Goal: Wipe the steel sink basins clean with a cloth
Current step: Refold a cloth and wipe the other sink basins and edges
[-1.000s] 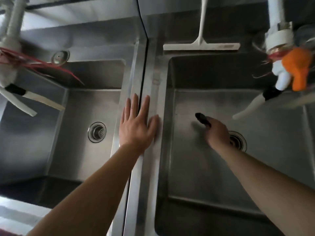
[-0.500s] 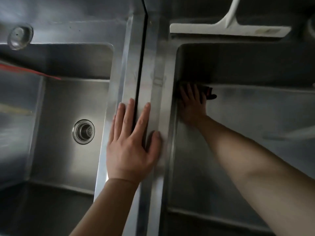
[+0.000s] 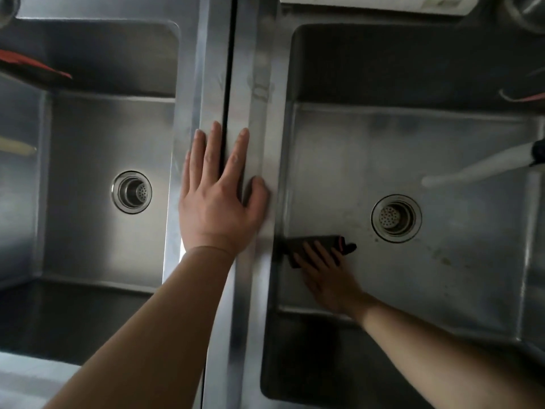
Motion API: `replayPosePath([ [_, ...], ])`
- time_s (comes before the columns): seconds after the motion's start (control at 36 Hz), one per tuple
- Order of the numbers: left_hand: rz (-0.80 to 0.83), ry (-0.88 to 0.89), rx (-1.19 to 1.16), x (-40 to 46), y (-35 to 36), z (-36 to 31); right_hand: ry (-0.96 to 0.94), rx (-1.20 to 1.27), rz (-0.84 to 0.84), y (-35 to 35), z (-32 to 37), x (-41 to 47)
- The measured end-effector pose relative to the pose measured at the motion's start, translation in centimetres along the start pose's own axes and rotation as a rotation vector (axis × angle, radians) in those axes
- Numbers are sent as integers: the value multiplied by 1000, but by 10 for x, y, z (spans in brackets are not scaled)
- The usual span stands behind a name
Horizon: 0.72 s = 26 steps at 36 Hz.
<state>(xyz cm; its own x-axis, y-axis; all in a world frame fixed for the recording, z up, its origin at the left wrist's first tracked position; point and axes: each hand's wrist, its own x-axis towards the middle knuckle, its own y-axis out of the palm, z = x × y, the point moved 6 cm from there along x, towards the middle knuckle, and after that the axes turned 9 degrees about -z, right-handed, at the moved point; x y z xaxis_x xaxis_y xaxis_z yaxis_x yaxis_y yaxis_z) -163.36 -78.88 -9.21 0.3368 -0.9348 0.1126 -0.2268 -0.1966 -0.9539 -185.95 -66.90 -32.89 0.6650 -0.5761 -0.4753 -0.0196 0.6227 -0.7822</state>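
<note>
R basin [image 3: 472,290]: wipe under way, by my read; cloth on floor at near-left corner, by L wall; brownish specks show near drain [image 3: 396,218] and to its right, so floor not done; far wall dark, can't judge it.
L basin [image 3: 88,231]: no cloth in it, no hand in it; looks untouched as far as I can tell; prob. left for later; own drain clear.
Divider [image 3: 259,113]: two rims w/ dark seam between; faint smudge marks on R rim further back.
L hand [image 3: 219,199]: flat, fingers spread, palm down across seam; holds nothing; seems to brace the body.
R hand [image 3: 327,274]: fingers out flat, pressing on cloth, not clenched round it.
Cloth [image 3: 317,245]: dark, folded, red trim at R end; well left of drain.
In the way: white spout [image 3: 477,169] hangs over R basin's right side, could block strokes there; red strip [image 3: 35,66] over L basin's far-left.
Squeegee [image 3: 374,1]: white, on back ledge, clear of the work.
</note>
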Motion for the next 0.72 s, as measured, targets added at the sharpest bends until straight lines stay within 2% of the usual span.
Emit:
replayPosePath([
  [0.08,-2,2,8,0,1,1,-30,-42,-145,-29,-16,31],
  [0.19,9,7,18,0,2,2,188,3,-278,-90,-65,114],
  [0.31,-5,-11,3,1,3,3,366,76,-279,-151,-107,195],
  [0.42,-35,0,-6,1,3,3,408,112,-278,-168,-109,217],
  [0.5,-41,11,-2,1,3,3,431,130,-274,-144,-95,192],
  [0.58,-47,20,-2,0,5,4,384,72,-242,-93,-68,125],
  [0.67,-58,18,-10,0,5,6,347,48,-78,-24,-43,35],
  [0.72,-55,20,-11,0,6,6,257,5,57,9,-33,-14],
])
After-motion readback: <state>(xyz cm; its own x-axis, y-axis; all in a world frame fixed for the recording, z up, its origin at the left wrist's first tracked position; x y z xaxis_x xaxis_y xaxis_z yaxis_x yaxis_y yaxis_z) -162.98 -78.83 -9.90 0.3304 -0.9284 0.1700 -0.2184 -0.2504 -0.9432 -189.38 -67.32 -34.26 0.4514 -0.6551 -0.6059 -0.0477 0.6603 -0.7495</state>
